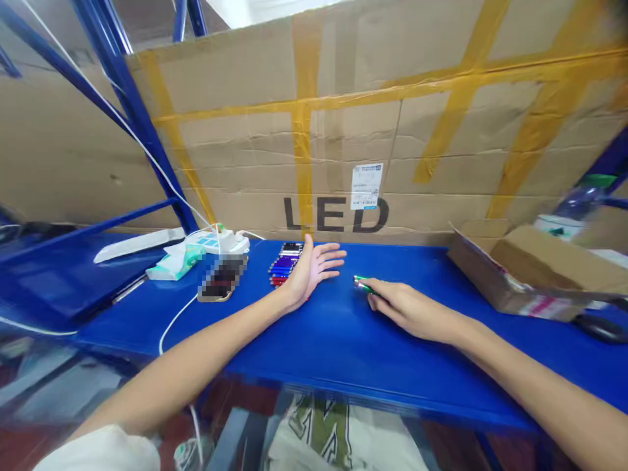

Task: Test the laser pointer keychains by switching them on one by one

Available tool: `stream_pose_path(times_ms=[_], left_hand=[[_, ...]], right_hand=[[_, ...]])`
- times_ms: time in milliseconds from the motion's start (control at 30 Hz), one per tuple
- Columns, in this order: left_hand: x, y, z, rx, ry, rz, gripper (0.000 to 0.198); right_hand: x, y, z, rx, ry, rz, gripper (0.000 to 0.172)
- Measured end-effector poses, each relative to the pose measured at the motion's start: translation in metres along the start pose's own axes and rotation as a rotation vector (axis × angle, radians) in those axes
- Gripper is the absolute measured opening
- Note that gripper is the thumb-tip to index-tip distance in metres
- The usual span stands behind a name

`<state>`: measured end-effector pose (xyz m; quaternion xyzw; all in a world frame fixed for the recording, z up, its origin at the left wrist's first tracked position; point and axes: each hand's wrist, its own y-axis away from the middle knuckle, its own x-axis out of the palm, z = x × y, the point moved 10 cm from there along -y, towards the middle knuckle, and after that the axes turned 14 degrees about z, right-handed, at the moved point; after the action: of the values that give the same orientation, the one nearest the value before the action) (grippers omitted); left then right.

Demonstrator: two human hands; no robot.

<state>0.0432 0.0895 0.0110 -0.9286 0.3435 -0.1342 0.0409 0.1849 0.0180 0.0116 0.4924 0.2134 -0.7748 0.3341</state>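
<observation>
My left hand (314,267) lies open on the blue table (343,333), fingers stretched out, its edge against a neat row of small coloured lighter-like items (283,265). My right hand (407,307) rests on the table further right, fingers closed on a small green item (362,283) whose tip sticks out toward the left hand. A gap of bare table separates the two hands.
A phone (222,279) with a white cable lies left of the row. Behind it sit a white power strip (218,242) and a tissue pack (175,261). An open cardboard box (530,275) stands at the right. A large LED carton (343,131) walls the back.
</observation>
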Motion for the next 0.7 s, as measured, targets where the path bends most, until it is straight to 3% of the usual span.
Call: stream_pose_path(times_ms=[567, 700], left_hand=[[-0.002, -0.001, 0.002, -0.012, -0.064, -0.013, 0.08], [-0.003, -0.001, 0.002, -0.017, -0.083, -0.026, 0.078]], right_hand=[[-0.009, 0.002, -0.006, -0.009, 0.042, -0.05, 0.029], [-0.017, 0.003, -0.016, 0.034, 0.116, -0.14, 0.031]])
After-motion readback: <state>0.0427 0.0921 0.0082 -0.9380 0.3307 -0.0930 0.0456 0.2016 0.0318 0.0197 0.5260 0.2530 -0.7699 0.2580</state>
